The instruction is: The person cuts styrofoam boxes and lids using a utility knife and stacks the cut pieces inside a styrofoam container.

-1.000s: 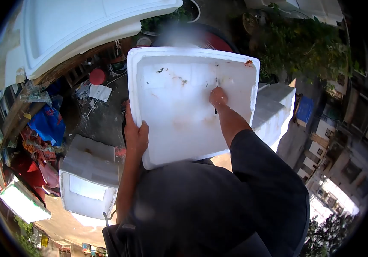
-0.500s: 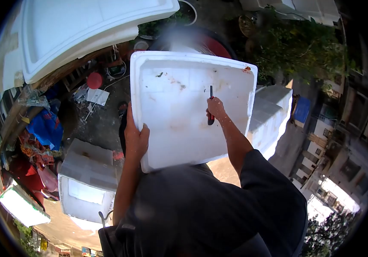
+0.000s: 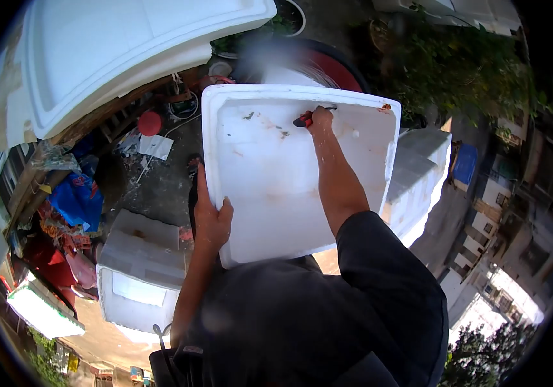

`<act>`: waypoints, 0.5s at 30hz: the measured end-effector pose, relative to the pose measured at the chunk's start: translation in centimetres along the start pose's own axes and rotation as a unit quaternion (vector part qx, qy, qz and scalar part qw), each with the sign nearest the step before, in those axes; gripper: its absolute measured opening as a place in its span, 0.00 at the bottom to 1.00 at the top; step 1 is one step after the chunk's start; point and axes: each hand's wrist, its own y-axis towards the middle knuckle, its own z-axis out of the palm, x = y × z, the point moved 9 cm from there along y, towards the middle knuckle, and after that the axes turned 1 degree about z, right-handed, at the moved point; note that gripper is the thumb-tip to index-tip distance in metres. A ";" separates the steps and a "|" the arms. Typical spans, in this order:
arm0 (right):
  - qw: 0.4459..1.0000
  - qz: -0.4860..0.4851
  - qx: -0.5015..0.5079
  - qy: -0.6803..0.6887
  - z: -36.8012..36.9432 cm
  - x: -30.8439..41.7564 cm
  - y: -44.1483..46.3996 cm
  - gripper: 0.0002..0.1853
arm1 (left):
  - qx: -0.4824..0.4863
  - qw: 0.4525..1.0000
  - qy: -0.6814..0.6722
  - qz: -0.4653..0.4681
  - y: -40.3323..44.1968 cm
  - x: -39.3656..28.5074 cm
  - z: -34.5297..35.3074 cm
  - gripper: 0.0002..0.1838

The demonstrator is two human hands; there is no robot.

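Observation:
A white foam box [image 3: 270,174] is tilted toward me against my lap, its open side facing up. Dark flecks and brownish stains mark the inside. My left hand [image 3: 214,222] grips the box's left wall, thumb on the inner side and fingers outside. Inside the box, near its far wall, my right hand [image 3: 320,120] is closed around a red-and-black utility knife [image 3: 303,120]. The handle's end points left; a short dark part shows right of the fist. Whether the blade touches the foam I cannot tell.
Another foam box [image 3: 138,271] stands at lower left, and more foam boxes [image 3: 418,174] are at right. A large white foam box [image 3: 141,45] rests upper left. Beyond my box is a dark-rimmed red tub [image 3: 334,68]. A blue bag [image 3: 77,197] lies at left.
My right hand has moved up toward the box's far wall, and the knife has turned from upright to sideways. My left hand keeps its grip on the box wall.

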 end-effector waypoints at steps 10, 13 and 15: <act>0.972 0.143 0.186 0.030 16.3 -15.5 -12.5 0.12 | 0.041 0.998 -0.007 -0.053 0.0 1.1 0.2 0.43; 0.959 0.182 0.216 -0.010 17.2 -15.5 -14.0 0.12 | 0.039 0.997 -0.018 -0.061 0.2 0.9 -0.2 0.43; 0.956 0.210 0.204 0.023 15.7 -13.7 -15.8 0.07 | 0.036 0.997 -0.017 -0.060 -0.2 0.8 0.0 0.43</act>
